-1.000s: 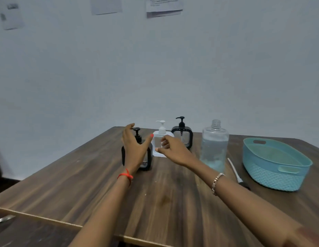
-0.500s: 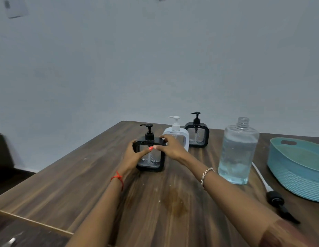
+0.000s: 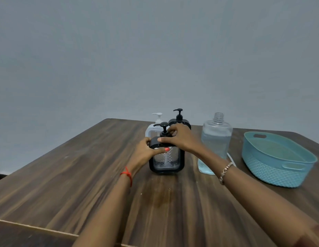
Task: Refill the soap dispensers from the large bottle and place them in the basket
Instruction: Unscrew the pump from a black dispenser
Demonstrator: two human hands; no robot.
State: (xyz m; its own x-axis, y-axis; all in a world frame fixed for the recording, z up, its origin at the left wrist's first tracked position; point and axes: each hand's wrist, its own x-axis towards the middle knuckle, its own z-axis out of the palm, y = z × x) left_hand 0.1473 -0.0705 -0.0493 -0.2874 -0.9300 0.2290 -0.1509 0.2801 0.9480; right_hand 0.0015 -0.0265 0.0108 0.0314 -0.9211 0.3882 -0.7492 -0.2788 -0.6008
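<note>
A black-framed clear soap dispenser (image 3: 166,161) stands upright in the middle of the wooden table (image 3: 84,175). My left hand (image 3: 145,153) grips its left side, thumb across the front. My right hand (image 3: 179,138) is closed around its black pump collar on top. Behind it stand a white dispenser (image 3: 153,128) and a second black dispenser (image 3: 179,120). The large clear bottle (image 3: 215,141), uncapped and holding pale blue liquid, stands to the right. The teal basket (image 3: 278,161) sits at the far right with nothing in it.
A white tube of a pump part (image 3: 230,158) lies on the table between the large bottle and the basket, mostly hidden by my right forearm. A dark stain (image 3: 161,198) marks the wood in front of the dispenser. A plain wall rises behind the table.
Both hands closed on the front black dispenser and drew it nearer to me. My right hand shifted from its side up onto the pump collar. The camera has tilted down and closer.
</note>
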